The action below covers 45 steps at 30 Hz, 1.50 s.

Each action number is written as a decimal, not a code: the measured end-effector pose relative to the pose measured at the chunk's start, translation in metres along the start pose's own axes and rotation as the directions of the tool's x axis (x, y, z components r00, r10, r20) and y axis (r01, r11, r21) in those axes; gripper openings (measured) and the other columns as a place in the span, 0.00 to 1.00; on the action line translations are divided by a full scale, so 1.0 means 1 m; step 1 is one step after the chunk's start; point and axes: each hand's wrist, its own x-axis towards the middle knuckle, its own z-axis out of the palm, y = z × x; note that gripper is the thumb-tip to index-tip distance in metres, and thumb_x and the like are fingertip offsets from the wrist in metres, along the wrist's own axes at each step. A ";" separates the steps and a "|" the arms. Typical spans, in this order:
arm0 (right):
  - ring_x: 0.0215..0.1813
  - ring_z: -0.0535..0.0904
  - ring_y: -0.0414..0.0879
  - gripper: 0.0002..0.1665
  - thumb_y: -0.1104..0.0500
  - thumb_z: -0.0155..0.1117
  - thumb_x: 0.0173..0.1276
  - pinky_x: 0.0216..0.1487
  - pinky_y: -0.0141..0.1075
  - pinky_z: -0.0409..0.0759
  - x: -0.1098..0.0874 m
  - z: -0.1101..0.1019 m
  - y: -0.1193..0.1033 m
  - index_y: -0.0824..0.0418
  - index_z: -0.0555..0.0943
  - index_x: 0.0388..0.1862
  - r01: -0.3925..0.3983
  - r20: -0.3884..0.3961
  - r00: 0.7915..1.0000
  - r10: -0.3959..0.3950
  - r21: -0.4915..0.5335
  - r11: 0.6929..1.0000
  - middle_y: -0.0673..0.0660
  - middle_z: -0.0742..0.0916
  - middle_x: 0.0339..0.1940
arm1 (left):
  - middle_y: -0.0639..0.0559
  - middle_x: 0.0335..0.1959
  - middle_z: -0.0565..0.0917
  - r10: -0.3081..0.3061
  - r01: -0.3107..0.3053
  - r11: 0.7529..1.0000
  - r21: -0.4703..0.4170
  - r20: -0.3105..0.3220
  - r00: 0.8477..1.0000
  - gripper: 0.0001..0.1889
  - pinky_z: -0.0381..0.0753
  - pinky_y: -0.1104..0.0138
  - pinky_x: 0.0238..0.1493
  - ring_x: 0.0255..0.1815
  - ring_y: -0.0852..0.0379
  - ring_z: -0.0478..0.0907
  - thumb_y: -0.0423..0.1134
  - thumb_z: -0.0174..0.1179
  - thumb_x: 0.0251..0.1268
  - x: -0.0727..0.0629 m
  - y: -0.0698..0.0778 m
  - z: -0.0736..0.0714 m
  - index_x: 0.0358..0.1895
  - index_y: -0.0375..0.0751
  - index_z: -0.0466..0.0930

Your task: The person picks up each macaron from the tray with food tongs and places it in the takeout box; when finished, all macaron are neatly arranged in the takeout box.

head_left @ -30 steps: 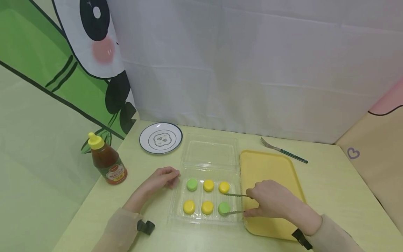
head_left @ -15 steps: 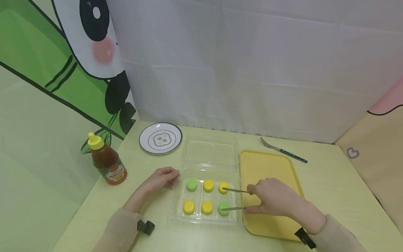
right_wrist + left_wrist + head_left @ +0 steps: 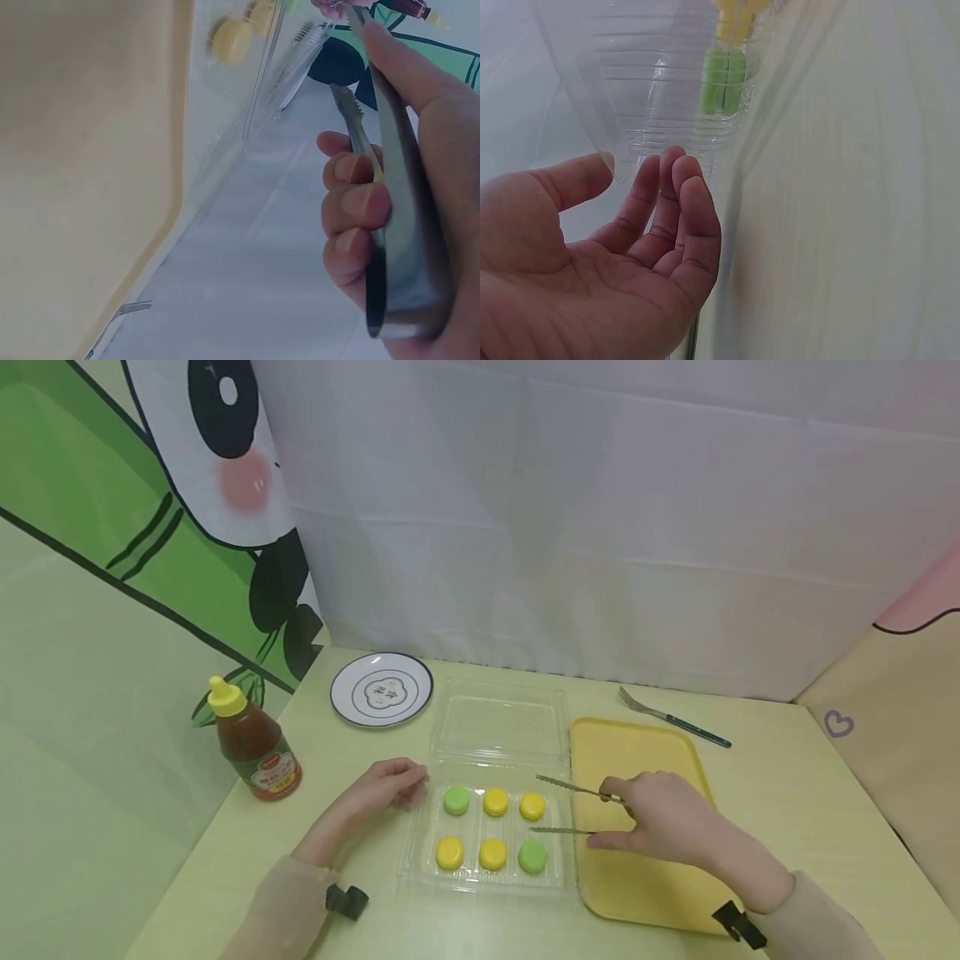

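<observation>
My right hand (image 3: 667,818) grips metal tongs (image 3: 409,195), fingers curled round one arm and thumb along the other. Their serrated tips stand apart over the clear plastic clamshell box (image 3: 501,885), with nothing between them. In the box sit macarons in two rows: a green macaron (image 3: 457,800) at the back left, another green macaron (image 3: 532,857) at the front right, and several yellow ones, such as the yellow macaron (image 3: 450,853) at the front left. My left hand (image 3: 390,783) holds the box's left edge between thumb and fingertips, as the left wrist view shows.
Right of the box lies a yellow tray (image 3: 637,893), partly under my right hand. A fork (image 3: 678,720) lies behind it. A white plate (image 3: 382,689) is at the back left, and a sauce bottle (image 3: 258,747) with a yellow cap stands at the left edge.
My right hand has moved back and a little right with the tongs, whose tips have come off the right-hand macarons and spread wider. Left hand and macarons have stayed put.
</observation>
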 end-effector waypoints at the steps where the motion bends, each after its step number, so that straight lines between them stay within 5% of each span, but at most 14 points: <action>1: 0.17 0.63 0.30 0.33 0.29 0.69 0.57 0.22 0.30 0.67 0.000 0.000 0.001 0.57 0.82 0.40 -0.007 -0.016 1.000 0.007 0.007 1.000 0.37 0.70 0.13 | 0.50 0.33 0.79 -0.001 0.001 1.000 0.001 0.000 1.000 0.17 0.75 0.64 0.41 0.35 0.56 0.75 0.44 0.53 0.76 0.000 0.000 0.000 0.46 0.30 0.79; 17: 0.21 0.63 0.33 0.28 0.34 0.74 0.55 0.23 0.31 0.65 -0.006 -0.007 0.021 0.54 0.82 0.39 -0.129 -0.218 0.969 0.120 -0.028 0.991 0.39 0.70 0.19 | 0.51 0.32 0.79 0.023 -0.023 1.000 -0.006 0.015 1.000 0.17 0.76 0.64 0.41 0.35 0.55 0.75 0.44 0.53 0.77 0.000 -0.001 -0.001 0.46 0.29 0.78; 29: 0.17 0.59 0.38 0.25 0.37 0.73 0.59 0.19 0.34 0.58 -0.014 -0.009 0.058 0.55 0.76 0.30 -0.313 -0.367 0.879 0.303 0.034 0.949 0.45 0.67 0.15 | 0.51 0.31 0.79 0.025 -0.025 1.000 -0.004 0.012 1.000 0.17 0.75 0.63 0.40 0.35 0.56 0.74 0.45 0.53 0.77 0.000 -0.002 0.000 0.46 0.29 0.79; 37: 0.18 0.62 0.41 0.25 0.39 0.71 0.62 0.20 0.34 0.57 -0.025 -0.008 0.086 0.55 0.72 0.27 -0.378 -0.403 0.833 0.379 0.085 0.922 0.47 0.68 0.15 | 0.50 0.32 0.79 0.014 -0.014 1.000 -0.008 0.005 1.000 0.17 0.75 0.65 0.41 0.35 0.56 0.74 0.44 0.53 0.77 0.000 -0.001 -0.001 0.46 0.29 0.79; 45: 0.20 0.63 0.43 0.28 0.37 0.66 0.66 0.24 0.37 0.59 -0.039 -0.004 0.113 0.59 0.73 0.29 -0.476 -0.332 0.808 0.487 0.121 0.871 0.50 0.69 0.17 | 0.50 0.31 0.79 0.033 -0.033 0.999 -0.027 0.015 0.999 0.17 0.76 0.64 0.40 0.35 0.56 0.74 0.43 0.53 0.77 -0.001 0.000 -0.001 0.46 0.28 0.78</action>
